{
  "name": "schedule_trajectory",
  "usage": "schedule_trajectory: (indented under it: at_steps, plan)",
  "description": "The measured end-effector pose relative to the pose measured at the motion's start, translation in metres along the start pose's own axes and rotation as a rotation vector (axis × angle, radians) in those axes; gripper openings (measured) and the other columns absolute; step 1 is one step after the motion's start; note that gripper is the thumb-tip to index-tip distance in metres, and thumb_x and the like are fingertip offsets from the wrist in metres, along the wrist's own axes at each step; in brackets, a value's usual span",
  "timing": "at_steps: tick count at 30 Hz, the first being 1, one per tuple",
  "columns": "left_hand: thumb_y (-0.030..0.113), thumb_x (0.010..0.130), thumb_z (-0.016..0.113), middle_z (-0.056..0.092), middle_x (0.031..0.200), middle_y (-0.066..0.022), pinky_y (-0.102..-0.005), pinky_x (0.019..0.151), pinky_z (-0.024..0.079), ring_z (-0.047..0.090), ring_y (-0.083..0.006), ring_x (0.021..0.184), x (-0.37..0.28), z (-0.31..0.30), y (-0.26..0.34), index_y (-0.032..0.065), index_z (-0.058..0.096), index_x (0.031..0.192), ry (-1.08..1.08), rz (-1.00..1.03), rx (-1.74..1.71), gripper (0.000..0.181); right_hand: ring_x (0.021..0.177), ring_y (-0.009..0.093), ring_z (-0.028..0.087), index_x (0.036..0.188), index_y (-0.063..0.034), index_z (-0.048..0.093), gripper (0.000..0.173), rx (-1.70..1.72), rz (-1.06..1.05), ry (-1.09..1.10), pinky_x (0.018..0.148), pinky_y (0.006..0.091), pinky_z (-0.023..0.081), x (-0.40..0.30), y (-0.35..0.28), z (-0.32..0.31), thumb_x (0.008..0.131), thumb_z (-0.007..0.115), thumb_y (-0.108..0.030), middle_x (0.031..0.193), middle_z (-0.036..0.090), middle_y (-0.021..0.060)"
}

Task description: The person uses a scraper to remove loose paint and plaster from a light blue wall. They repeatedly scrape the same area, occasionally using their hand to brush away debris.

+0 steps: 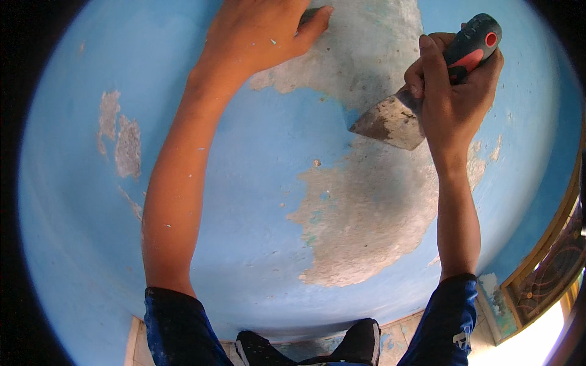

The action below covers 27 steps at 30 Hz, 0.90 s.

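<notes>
My right hand [460, 100] grips a putty knife [389, 122] by its black and red handle. The broad, stained steel blade points left and down, over the edge between blue paint and bare plaster. At the top of the view my left hand [258, 34] is at the blue painted wall [256, 174], thumb stretched to the right. A dark patch shows beside that thumb; whether it is an object or shadow is unclear, and the other fingers are hidden. A large patch of exposed plaster [366, 215] spreads below the blade and continues above it. Small paint flecks cling to my left arm.
Smaller bare spots [128, 146] mark the wall at the left. A brown framed door or window [545, 270] with a patterned panel stands at the lower right, beside bright light. Below, my dark-clothed legs [357, 341] are above a tiled floor [400, 329].
</notes>
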State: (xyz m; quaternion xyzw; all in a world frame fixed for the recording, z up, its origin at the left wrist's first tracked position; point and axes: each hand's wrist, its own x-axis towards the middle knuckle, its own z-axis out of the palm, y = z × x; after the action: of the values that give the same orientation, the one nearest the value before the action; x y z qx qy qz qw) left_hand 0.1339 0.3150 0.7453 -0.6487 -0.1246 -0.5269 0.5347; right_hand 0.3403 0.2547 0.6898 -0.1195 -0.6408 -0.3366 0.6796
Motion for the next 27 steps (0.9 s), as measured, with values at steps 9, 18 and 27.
schedule_trajectory:
  at_steps: [9,18,27]
  plan:
    - [0.019,0.084,0.066,0.050,0.115,-0.0145,-0.0446,0.099,0.037,0.048,-0.0310,0.109,-0.002,0.006,-0.005,0.0019,0.058,0.117,0.040,0.021,-0.031,0.038,0.046,0.011,0.056,0.083,0.0024,0.062,0.010,0.010,-0.069,0.216,0.043,0.0238,0.045,0.018,0.000,-0.022,0.091,0.059,-0.003,0.057,0.058,0.0086]
    - [0.018,0.083,0.067,0.052,0.116,-0.0130,-0.0435,0.099,0.038,0.048,-0.0312,0.110,-0.002,0.011,-0.007,0.0019,0.058,0.116,0.100,0.049,0.004,0.037,0.047,0.008,0.055,0.081,0.0020,0.063,0.013,-0.054,-0.033,0.208,0.047,0.0206,0.045,0.019,-0.009,-0.026,0.091,0.058,-0.005,0.056,0.059,0.0062]
    - [0.018,0.084,0.066,0.052,0.116,-0.0149,-0.0439,0.099,0.037,0.048,-0.0312,0.109,0.002,0.004,-0.004,0.0012,0.058,0.116,0.075,0.058,-0.026,0.037,0.046,0.009,0.056,0.091,0.0034,0.060,0.010,-0.152,-0.111,0.008,0.043,0.0211,0.045,0.008,-0.008,-0.010,0.092,0.062,-0.006,0.058,0.059,0.0078]
